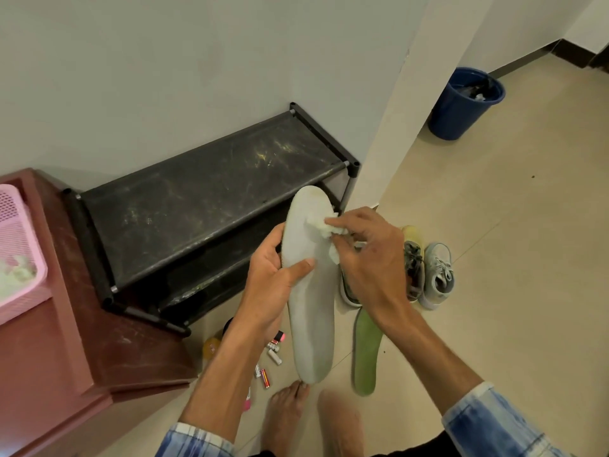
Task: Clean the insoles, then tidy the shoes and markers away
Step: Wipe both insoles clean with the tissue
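My left hand [275, 275] grips a long grey-white insole [309, 305] by its left edge, thumb across its face, and holds it upright above the floor. My right hand [369, 255] pinches a crumpled white tissue [324, 230] against the insole's upper part. A green insole [365, 351] lies on the floor to the right. Behind my right hand stand a grey shoe [436, 275] and a darker shoe [413, 268], partly hidden. Small markers [275, 352] lie scattered on the floor below my left wrist.
A black two-tier shoe rack [204, 206] stands against the wall. A reddish cabinet [75, 341] with a pink basket [16, 252] is at the left. A blue bin [461, 107] stands at the far right. My bare feet [286, 417] are on the beige tiles.
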